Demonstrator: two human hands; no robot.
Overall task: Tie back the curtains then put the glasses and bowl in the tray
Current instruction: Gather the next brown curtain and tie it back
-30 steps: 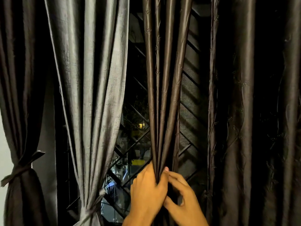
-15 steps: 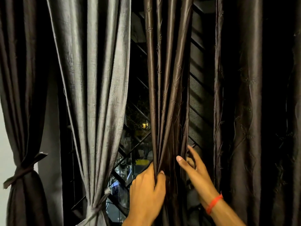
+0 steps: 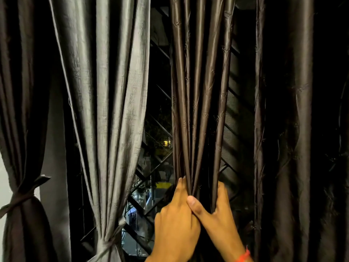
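Note:
A dark brown curtain panel [image 3: 200, 91] hangs in the middle, bunched into folds. My left hand [image 3: 175, 222] grips the bunch from the left and my right hand [image 3: 220, 214] wraps it from the right, thumb against my left hand. A grey curtain [image 3: 105, 91] to the left is gathered and tied low with a grey tieback [image 3: 111, 242]. At the far left a dark curtain [image 3: 17, 110] is tied with a dark band [image 3: 22, 195]. Another dark curtain [image 3: 294, 129] hangs loose on the right. No glasses, bowl or tray are in view.
Behind the curtains a window with a diagonal metal grille [image 3: 156, 167] shows a night street with small lights. A pale wall [image 3: 3, 176] edges the far left.
My right hand, which had reached behind the curtain's right side, has come back and closed around the bunched folds beside my left hand. The left hand kept its grip.

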